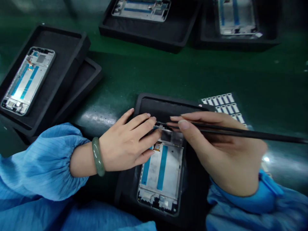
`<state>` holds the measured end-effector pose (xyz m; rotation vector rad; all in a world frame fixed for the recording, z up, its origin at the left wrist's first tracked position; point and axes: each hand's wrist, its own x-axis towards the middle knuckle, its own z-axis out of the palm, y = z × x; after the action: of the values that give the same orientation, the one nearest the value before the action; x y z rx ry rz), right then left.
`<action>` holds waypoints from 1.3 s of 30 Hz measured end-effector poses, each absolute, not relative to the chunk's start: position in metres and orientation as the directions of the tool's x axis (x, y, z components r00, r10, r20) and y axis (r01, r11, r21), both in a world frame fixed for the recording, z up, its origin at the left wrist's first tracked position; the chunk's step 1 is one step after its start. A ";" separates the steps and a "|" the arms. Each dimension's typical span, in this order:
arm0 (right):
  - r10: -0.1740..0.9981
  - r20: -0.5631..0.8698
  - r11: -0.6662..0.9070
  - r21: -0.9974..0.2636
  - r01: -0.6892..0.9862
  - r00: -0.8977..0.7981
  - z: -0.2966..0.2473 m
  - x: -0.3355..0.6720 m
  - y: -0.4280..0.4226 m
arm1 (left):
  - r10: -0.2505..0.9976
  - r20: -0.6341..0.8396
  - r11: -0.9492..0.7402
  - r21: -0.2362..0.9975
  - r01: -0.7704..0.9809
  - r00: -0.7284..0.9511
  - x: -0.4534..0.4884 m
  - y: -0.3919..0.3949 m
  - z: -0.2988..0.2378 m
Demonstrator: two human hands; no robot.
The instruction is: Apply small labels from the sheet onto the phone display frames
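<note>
A phone frame (163,175) with blue strips lies in a black foam tray (154,104) in front of me. My left hand (125,144) rests flat on the frame's upper left, fingers stretched out and pressing it down. My right hand (216,150) is closed in a pinch on long black tweezers (240,132), whose tips touch the frame's top edge near my left fingertips. A green bangle (98,156) sits on my left wrist.
A sheet of small white labels (226,102) lies behind the right hand. Stacked black trays (72,73) at the left hold another frame (27,80). Two more trays with frames (141,9) (237,16) stand at the back on the green mat (144,70).
</note>
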<state>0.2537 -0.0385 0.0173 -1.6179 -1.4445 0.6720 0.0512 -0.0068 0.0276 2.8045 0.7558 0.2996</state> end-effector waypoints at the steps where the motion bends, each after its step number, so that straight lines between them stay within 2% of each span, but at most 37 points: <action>1: 0.973 0.147 0.030 -0.847 0.532 0.179 0.018 0.253 -0.038 | 0.514 0.142 -0.843 0.264 0.468 0.846 0.051 -0.007 0.028; 8: 0.974 0.193 0.093 -0.819 0.566 0.120 0.019 0.253 -0.033 | 0.513 0.142 -0.844 0.263 0.467 0.847 0.050 -0.008 0.028; 18: 0.972 0.205 0.090 -0.776 0.625 0.115 0.021 0.251 -0.034 | 0.511 0.138 -0.845 0.260 0.466 0.849 0.050 -0.007 0.028; 26: 0.968 0.207 0.089 -0.813 0.576 0.143 0.020 0.252 -0.034 | 0.517 0.124 -0.841 0.259 0.475 0.847 0.050 -0.008 0.029; 35: 0.966 0.255 0.158 -0.706 0.690 0.039 0.026 0.246 -0.028 | 0.507 0.129 -0.846 0.264 0.463 0.852 0.050 -0.007 0.029; 39: 0.960 0.267 0.159 -0.763 0.626 0.081 0.023 0.251 -0.028 | 0.509 0.128 -0.845 0.264 0.466 0.851 0.050 -0.006 0.028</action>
<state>0.2510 -0.0279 0.0232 -1.5515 -1.6300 0.5222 0.0498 -0.0058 0.0281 2.8049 0.7488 0.2845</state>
